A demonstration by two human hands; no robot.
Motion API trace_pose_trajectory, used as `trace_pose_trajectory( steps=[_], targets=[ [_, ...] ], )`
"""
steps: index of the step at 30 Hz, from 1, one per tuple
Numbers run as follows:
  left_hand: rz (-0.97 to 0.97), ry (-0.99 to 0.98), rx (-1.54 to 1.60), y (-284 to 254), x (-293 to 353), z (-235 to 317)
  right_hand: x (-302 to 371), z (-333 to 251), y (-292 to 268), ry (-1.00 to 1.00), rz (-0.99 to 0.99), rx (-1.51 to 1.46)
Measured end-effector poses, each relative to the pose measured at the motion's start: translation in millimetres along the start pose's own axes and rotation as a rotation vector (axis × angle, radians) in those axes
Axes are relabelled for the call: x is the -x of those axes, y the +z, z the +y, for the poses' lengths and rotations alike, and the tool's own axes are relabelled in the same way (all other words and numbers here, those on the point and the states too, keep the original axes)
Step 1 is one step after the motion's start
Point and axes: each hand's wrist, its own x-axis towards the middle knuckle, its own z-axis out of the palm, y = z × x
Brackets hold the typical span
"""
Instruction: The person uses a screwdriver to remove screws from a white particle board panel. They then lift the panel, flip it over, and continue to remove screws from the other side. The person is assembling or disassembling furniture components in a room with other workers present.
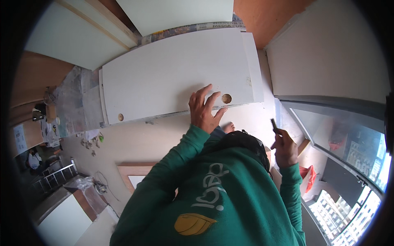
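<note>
A white board (176,65) lies in front of me, on top of a similar one. Round hinge-cup holes are cut near its front edge, one hole (226,98) on the right and another hole (120,117) on the left. My left hand (203,112) is over the front edge beside the right hole, its fingers spread and holding nothing. Whether the fingertips touch the board I cannot tell. Off the board's right end, my right hand (285,148) is closed round a slim dark tool (274,125) with its tip pointing up; its exact kind is unclear.
Printed paper (197,28) shows behind the board. Clear plastic sheeting (78,98) covers something at the left. A wood-framed panel (135,170) is on the floor near my left arm. Windows (349,143) line the right side, with a red bag (310,178) below. Another person (36,160) is at far left.
</note>
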Motion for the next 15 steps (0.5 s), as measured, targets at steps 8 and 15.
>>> trace_pose_trajectory(
  steps=[8, 15],
  targets=[
    [-0.207, 0.025, -0.221, 9, -17, -18, -50, -87, 62, -0.368, -0.275, 0.250],
    [-0.231, 0.020, -0.262, 25, -22, -28, -82, -118, 77, -0.094, -0.499, 0.325]
  ],
)
